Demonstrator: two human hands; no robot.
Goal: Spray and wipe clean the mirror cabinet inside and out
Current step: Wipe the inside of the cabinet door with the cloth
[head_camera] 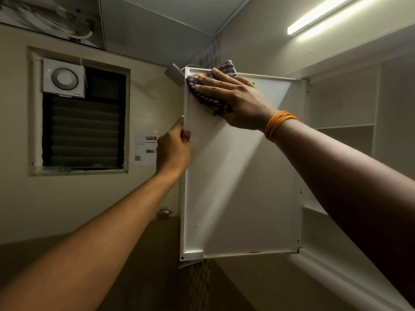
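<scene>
The open cabinet door (235, 187), seemingly light and hinged, is steadied at its free edge by the left hand (174, 149); a soft cloth (206, 97) is pressed flat-fingered by the right hand (233, 99).

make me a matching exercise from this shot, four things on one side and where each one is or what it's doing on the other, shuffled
Things:
1. left hand
2. right hand
3. checked cloth
4. orange thread band

Places or states:
A. pressed flat against the door's top corner, under a palm
B. wound round the right wrist
C. grips the free edge of the cabinet door
D. fingers straight, pressing on the cloth

Pairs: 1-C, 2-D, 3-A, 4-B
</scene>
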